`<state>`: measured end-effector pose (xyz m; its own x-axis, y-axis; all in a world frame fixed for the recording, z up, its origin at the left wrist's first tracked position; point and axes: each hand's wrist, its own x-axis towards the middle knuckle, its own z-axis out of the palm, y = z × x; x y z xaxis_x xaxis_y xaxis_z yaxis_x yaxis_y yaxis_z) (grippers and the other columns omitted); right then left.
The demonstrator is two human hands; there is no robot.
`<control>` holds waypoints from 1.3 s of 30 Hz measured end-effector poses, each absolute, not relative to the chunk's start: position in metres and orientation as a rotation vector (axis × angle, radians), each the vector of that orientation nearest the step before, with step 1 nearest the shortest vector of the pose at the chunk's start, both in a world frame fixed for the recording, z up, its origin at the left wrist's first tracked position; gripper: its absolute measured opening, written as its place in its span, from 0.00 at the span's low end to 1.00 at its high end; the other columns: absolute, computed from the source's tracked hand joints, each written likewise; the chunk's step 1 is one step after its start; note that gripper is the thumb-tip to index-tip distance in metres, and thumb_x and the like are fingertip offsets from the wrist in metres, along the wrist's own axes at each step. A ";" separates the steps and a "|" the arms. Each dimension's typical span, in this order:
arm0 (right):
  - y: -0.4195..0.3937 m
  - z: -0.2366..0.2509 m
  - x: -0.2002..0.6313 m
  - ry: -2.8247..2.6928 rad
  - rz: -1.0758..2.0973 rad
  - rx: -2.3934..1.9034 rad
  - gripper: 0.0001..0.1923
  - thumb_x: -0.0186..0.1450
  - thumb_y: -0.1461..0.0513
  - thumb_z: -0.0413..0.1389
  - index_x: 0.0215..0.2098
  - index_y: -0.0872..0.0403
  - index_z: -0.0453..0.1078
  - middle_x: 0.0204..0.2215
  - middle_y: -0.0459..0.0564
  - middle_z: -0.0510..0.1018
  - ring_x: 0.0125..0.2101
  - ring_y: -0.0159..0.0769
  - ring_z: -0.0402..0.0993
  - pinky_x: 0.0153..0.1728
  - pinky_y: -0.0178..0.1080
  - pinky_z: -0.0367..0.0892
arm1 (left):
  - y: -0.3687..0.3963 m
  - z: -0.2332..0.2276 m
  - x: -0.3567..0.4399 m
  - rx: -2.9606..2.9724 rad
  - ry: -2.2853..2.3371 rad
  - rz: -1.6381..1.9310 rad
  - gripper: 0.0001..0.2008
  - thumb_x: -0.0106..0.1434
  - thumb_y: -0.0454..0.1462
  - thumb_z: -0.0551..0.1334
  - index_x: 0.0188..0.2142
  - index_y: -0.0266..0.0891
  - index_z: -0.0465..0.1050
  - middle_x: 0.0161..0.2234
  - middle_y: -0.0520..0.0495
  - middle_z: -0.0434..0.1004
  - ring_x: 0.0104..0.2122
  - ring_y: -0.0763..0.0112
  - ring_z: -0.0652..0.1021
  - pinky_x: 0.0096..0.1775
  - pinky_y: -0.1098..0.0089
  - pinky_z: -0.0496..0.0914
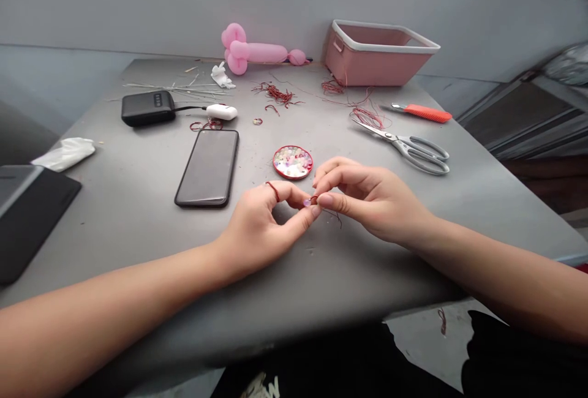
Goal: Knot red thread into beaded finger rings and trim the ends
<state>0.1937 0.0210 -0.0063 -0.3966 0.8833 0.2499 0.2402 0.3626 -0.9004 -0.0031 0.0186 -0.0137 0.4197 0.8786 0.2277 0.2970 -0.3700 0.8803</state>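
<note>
My left hand pinches a small ring of red cord with a pale purple bead on it, between thumb and index finger. A red cord ring circles that index finger near its base. Close against it, my right hand has its thumb and index finger closed on the red cord beside the bead. Thin dark cord ends hang below the fingertips. Just beyond the hands lies a round red-rimmed dish of coloured beads.
Scissors, an orange-handled cutter and tangled red cord lie right. A phone, black power bank and white case sit left. A pink bin and balloon figure stand at the back.
</note>
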 end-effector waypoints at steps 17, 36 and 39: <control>0.020 -0.005 0.197 -1.635 1.403 -0.994 0.10 0.65 0.56 0.60 0.30 0.54 0.73 0.35 0.49 0.72 0.36 0.33 0.71 0.39 0.40 0.69 | 0.022 -0.017 -0.003 1.792 0.798 0.980 0.02 0.63 0.34 0.62 0.36 0.38 0.71 0.31 0.49 0.76 0.33 0.72 0.75 0.38 0.70 0.70; 0.013 -0.006 0.196 -2.138 -0.171 -1.007 0.07 0.66 0.66 0.59 0.35 0.45 0.72 0.31 0.42 0.84 0.40 0.43 0.81 0.51 0.54 0.56 | 0.029 -0.022 -0.001 1.335 0.809 0.890 0.07 0.56 0.36 0.69 0.33 0.37 0.73 0.34 0.48 0.79 0.35 0.71 0.80 0.41 0.70 0.75; 0.013 -0.009 0.196 -2.125 -0.172 -1.005 0.06 0.65 0.65 0.60 0.36 0.45 0.72 0.32 0.43 0.84 0.40 0.44 0.80 0.51 0.55 0.56 | 0.028 -0.022 -0.001 1.331 0.800 0.886 0.07 0.56 0.35 0.69 0.33 0.37 0.75 0.35 0.47 0.81 0.36 0.69 0.81 0.43 0.68 0.77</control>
<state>0.1959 0.0131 -0.0089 -0.3972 0.6046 0.6904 0.7078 0.6807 -0.1888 -0.0013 0.0279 -0.0221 0.4583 0.8887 0.0116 -0.0796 0.0280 0.9964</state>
